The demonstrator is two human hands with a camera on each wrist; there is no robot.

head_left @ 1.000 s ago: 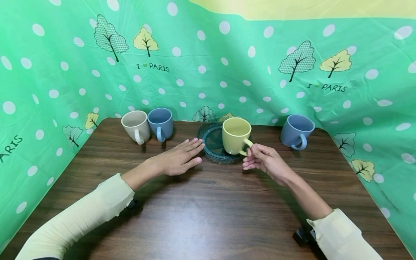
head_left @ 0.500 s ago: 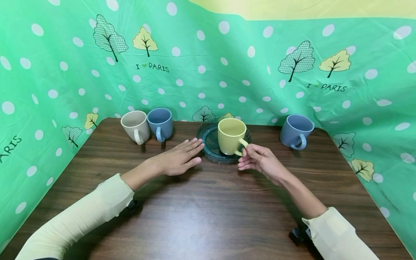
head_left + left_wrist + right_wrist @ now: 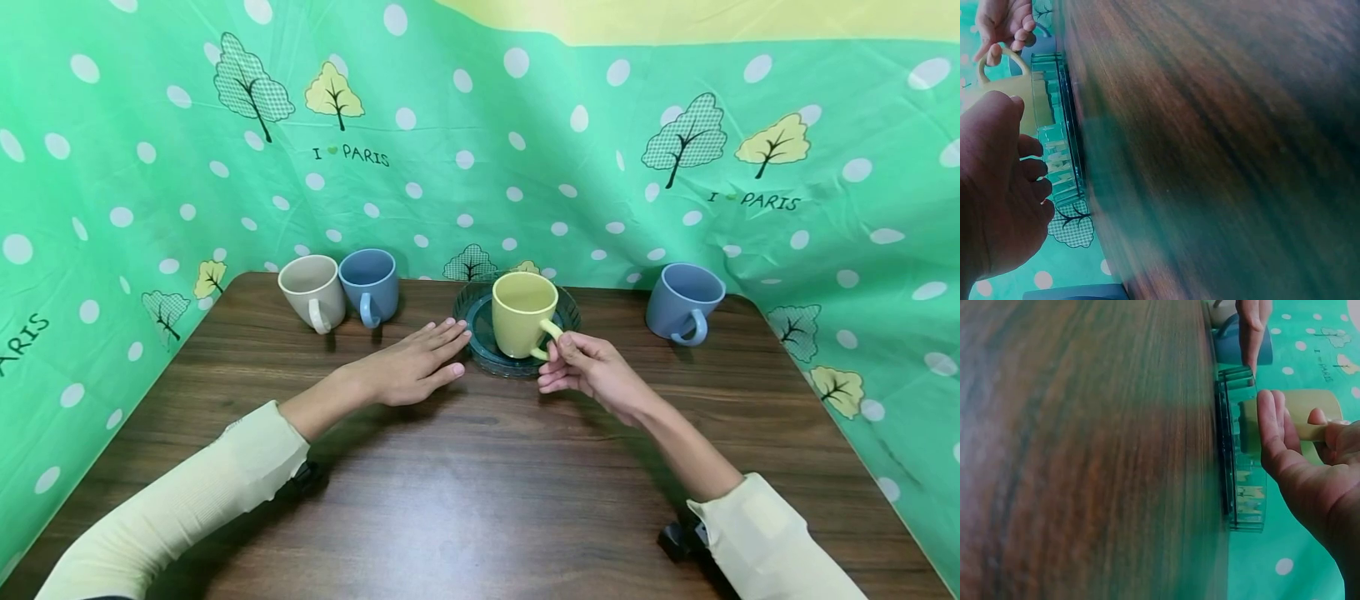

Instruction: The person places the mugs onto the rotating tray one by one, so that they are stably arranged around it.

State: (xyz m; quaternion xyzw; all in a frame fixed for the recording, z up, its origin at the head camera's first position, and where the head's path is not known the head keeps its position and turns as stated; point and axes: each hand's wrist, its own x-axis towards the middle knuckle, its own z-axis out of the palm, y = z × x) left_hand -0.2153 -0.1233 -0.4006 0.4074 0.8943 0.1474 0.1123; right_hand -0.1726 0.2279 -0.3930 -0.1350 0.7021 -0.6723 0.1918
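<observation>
A yellow mug (image 3: 517,321) stands upright within the round ribbed glass dish (image 3: 489,360) at the back middle of the table. My right hand (image 3: 596,375) pinches the mug's handle between thumb and forefinger, the other fingers reaching below it. In the right wrist view, the lower part of the mug shows behind the clear wall of the dish (image 3: 1249,509). Flat and palm down, my left hand (image 3: 412,367) has its straight fingertips right at the dish's left rim. The left wrist view shows its fingers (image 3: 1034,169) beside the glass wall.
To the left of the dish stand a white mug (image 3: 321,292) and a blue mug (image 3: 378,292), close together. Another blue mug (image 3: 678,304) is at the back right. A green dotted cloth (image 3: 480,125) hangs behind the dark wooden table (image 3: 450,492).
My right hand has carried the yellow mug a little to the left, toward the middle of the dish. My left hand has stayed in place.
</observation>
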